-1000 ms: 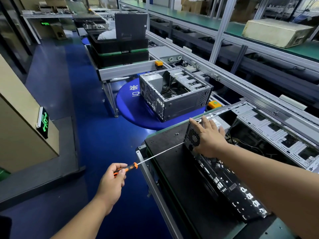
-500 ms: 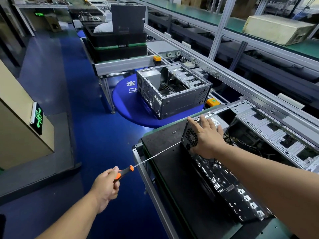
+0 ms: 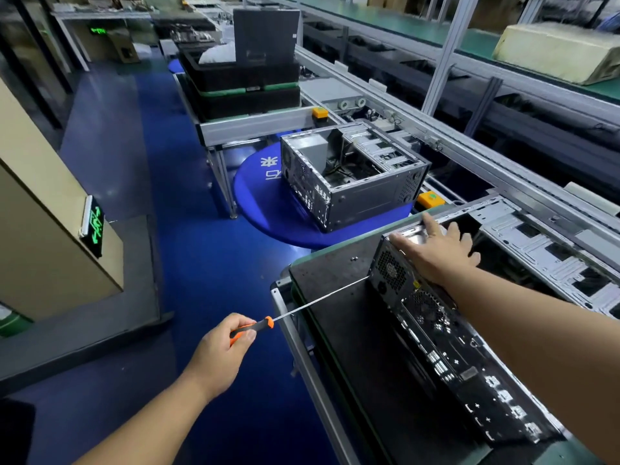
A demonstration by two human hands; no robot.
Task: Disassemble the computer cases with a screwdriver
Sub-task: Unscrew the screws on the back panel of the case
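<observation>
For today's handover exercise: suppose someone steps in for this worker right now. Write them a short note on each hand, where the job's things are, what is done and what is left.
Left hand: grips the orange-and-black handle of the long screwdriver, whose tip meets the rear corner of the near computer case.
Right hand: fingers straight, pressing flat on that case's top edge to steady it.
The case lies on the black mat, side panel already off. A second opened case sits on the blue round table.
Done: one small loose screw lies on the mat.
Left: probably the rear screw under the tip, then the rest of the case.
</observation>
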